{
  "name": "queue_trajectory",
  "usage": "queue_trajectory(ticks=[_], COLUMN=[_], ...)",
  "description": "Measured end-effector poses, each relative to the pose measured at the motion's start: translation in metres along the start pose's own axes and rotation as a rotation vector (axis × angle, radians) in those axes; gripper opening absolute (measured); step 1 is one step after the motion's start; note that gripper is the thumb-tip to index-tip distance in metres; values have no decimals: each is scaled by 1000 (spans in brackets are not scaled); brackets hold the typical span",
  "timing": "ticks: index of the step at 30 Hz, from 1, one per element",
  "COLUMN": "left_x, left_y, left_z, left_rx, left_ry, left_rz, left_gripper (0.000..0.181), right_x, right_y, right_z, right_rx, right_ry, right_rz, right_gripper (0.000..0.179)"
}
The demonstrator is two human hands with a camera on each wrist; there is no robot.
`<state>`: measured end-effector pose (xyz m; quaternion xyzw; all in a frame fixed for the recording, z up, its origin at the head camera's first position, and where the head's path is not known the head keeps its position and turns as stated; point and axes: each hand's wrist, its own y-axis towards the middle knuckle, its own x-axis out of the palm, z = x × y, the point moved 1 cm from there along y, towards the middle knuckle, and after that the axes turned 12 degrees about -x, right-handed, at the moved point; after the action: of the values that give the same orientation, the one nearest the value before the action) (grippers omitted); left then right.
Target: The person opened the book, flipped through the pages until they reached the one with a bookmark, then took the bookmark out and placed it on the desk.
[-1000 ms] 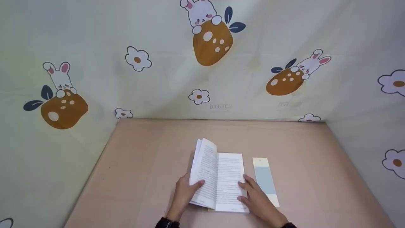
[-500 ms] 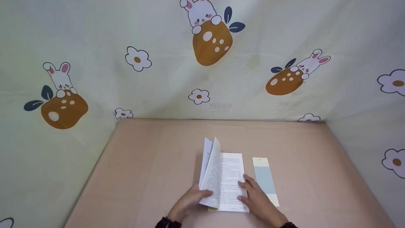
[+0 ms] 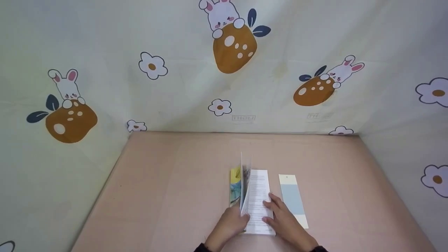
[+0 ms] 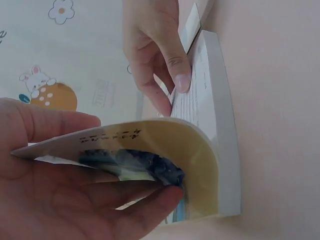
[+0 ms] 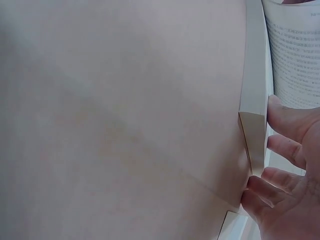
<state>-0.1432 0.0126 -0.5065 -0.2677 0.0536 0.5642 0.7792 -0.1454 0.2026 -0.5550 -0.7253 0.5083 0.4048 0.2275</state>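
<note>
A paperback book (image 3: 259, 203) lies on the table, a thin part of it standing on edge. My left hand (image 3: 231, 220) holds these raised leaves (image 3: 246, 189) between thumb and fingers, and in the left wrist view they bow in a curve. To their left shows a colourful yellow and blue illustrated cover (image 3: 235, 185). My right hand (image 3: 285, 220) holds the right side of the book, thumb on the printed page; the right wrist view has its fingertips (image 5: 252, 202) along the page block. Beyond this hand lies a bookmark (image 3: 293, 199), blue with cream ends.
A pinkish-tan table top (image 3: 168, 182) surrounds the book. Cloth walls (image 3: 182, 94) printed with rabbits, orange strawberries and flowers close in the back and sides.
The left hand has moved right, swinging the leaves from a leftward lean to upright, which uncovers the illustrated cover. The right hand and the bookmark have stayed put.
</note>
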Motion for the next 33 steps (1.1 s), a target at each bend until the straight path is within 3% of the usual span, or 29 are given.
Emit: queue_trajectory(ticks=[7, 12, 16, 23, 26, 33], left_x=[19, 30, 38, 56, 61, 55], left_y=[0, 1, 3, -1, -1, -1], left_z=[13, 16, 17, 12, 7, 2], left_rx=[-77, -102, -116, -85, -70, -4], left_ry=[182, 300, 376, 632, 707, 756], left_rz=[68, 57, 52, 116, 135, 141], left_gripper=[63, 69, 72, 70, 69, 77], right_x=[1, 0, 1, 2, 2, -3], right_y=[-1, 0, 1, -1, -1, -1], right_z=[0, 1, 0, 1, 2, 5], right_rx=[-34, -52, -41, -113, -107, -101], right_ry=[10, 2, -3, 14, 23, 44], right_rz=[18, 37, 38, 67, 71, 35], right_gripper=[47, 36, 40, 47, 51, 46])
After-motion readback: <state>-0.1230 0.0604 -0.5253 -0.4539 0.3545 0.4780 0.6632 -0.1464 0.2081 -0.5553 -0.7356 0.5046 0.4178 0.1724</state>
